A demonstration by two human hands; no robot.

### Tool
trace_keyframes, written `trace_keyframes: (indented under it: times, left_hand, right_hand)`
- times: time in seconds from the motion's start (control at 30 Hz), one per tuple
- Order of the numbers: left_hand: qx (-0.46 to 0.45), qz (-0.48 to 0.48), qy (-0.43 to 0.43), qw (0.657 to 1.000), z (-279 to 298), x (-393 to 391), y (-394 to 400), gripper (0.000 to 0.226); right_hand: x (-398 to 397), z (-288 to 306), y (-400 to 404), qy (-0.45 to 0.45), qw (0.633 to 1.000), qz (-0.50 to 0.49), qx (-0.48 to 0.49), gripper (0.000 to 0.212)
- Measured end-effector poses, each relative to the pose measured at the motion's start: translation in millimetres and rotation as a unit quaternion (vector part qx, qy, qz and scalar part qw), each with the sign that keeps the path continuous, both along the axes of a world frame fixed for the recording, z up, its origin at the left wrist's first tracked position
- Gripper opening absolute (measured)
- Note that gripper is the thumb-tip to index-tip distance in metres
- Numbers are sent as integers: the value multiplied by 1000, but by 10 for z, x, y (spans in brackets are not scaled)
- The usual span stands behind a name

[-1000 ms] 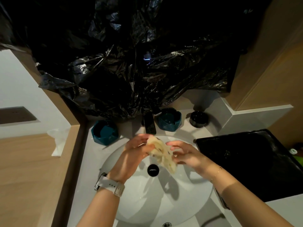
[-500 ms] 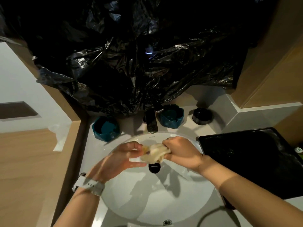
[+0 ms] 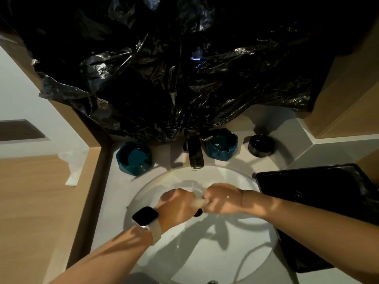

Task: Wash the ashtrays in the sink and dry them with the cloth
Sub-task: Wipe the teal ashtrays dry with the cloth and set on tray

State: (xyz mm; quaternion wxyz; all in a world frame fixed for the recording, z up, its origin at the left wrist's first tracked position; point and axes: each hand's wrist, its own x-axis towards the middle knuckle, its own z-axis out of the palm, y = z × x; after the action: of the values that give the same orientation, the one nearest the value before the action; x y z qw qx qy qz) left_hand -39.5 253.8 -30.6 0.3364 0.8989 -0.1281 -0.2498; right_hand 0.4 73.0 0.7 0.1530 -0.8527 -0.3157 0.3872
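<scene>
Bathroom, round white sink, faucet, countertop

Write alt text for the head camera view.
Two hands, left hand and right hand, wring a pale cloth over a white sink. Two teal ashtrays and a black one sit behind, beside the faucet.

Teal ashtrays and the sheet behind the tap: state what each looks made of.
Left teal ashtray and right teal ashtray: probably glazed ceramic, given the thick faceted walls with a soft gloss; coated glass is possible. Black sheet: thin plastic film, crinkled, with sharp shiny creases.
</scene>
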Motion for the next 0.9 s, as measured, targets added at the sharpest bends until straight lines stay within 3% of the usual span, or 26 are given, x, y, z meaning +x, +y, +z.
trace_keyframes:
  times: [0.03, 0.07, 0.13, 0.2, 0.27, 0.3, 0.33, 0.4, 0.43, 0.47, 0.53, 0.6, 0.63, 0.7, 0.73, 0.8, 0.87, 0.9]
  left_hand:
    - [105, -54, -73, 990, -50, 0, 15, 20]
    - [191, -85, -128, 970, -93, 3, 25, 22]
    - [244, -106, -159, 951, -157, 33, 27, 24]
    - [250, -113, -163, 948, -180, 70, -9, 21]
    - [247, -118, -136, 952, -225, 85, -25, 21]
    - [241, -122, -107, 957, -252, 87, -24, 21]
    - [227, -119, -65, 964, -276, 83, -15, 22]
    - [180, -79, 75, 978, -305, 73, 13, 25]
    - [132, -37, 166, 976, -291, 71, 25, 27]
    - [81, 2, 257, 963, -239, 64, 36, 28]
    - [-24, 34, 422, 906, -86, 38, 59, 27]
    - [-144, 20, 532, 834, 25, 12, 81, 29]
    - [-188, 6, 562, 806, 77, -1, 82, 32]
    - [-226, -16, 583, 780, 171, -44, 78, 38]
    - [-219, -19, 573, 790, 201, -75, 55, 42]
    - [-144, -7, 490, 860, 178, -145, 4, 37]
    - [4, -13, 306, 952, 127, -195, -48, 20]
    - [79, -30, 195, 977, 103, -203, -66, 23]
  right_hand:
    - [0, -92, 8, 143, 986, -75, 43, 12]
    - [4, -191, 37, 286, 946, -144, 49, 14]
    - [34, -390, 112, 547, 810, -208, 32, 28]
    - [25, -534, 160, 677, 701, -214, 73, 39]
    - [-23, -585, 135, 686, 674, -256, 95, 38]
    - [-64, -552, 145, 654, 691, -296, 88, 35]
    - [-114, -535, 140, 590, 732, -330, 78, 31]
    - [-217, -513, 117, 369, 865, -337, 51, 12]
    - [-264, -495, 92, 241, 915, -320, 48, 12]
    - [-312, -475, 49, 115, 947, -291, 71, 27]
    - [-405, -439, -55, -121, 976, -141, 111, 58]
    - [-517, -392, -76, -294, 953, 10, 69, 74]
    - [-554, -376, -48, -347, 936, 35, 50, 75]
    - [-573, -379, 8, -393, 918, 47, 17, 60]
    - [-566, -333, 48, -404, 913, 55, -8, 48]
    - [-537, -220, 115, -392, 916, 78, -32, 26]
    - [-530, -189, 160, -294, 953, 64, -32, 15]
    - [-521, -203, 181, -231, 972, 31, -20, 19]
